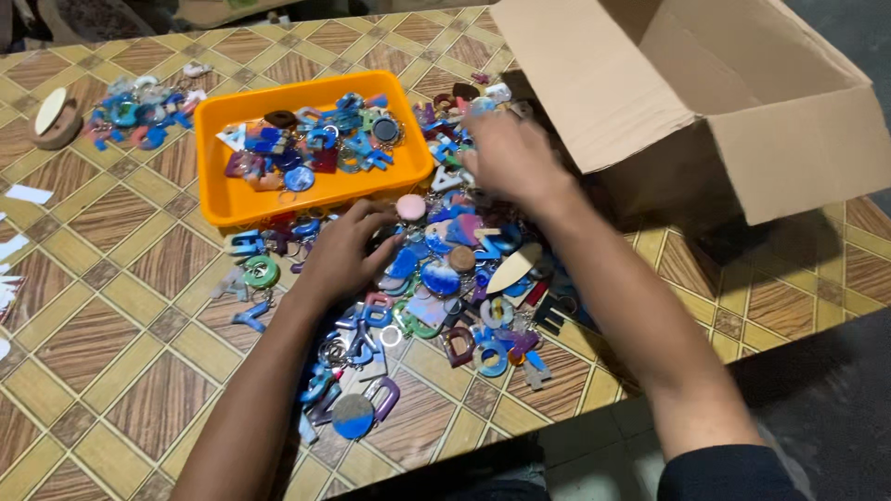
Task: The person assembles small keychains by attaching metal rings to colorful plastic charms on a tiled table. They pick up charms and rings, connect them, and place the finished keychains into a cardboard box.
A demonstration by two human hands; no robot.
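Note:
A heap of colourful resin keychains (445,278), letters and round pieces in blue, pink and purple, lies spread on the patterned table. My left hand (343,250) rests palm down on the left side of the heap, fingers curled among the pieces near a pink disc (411,206). My right hand (506,158) reaches into the far end of the heap, beside the cardboard box; its fingers are bent and blurred, so what they hold cannot be made out. An orange plastic tray (223,199) with more keychains sits just beyond my left hand.
A large open cardboard box (742,102) stands at the far right. A second small pile of keychains (144,109) and a wooden oval piece (54,116) lie at the far left. White paper scraps (23,195) lie at the left edge. The table's near edge (557,422) runs diagonally.

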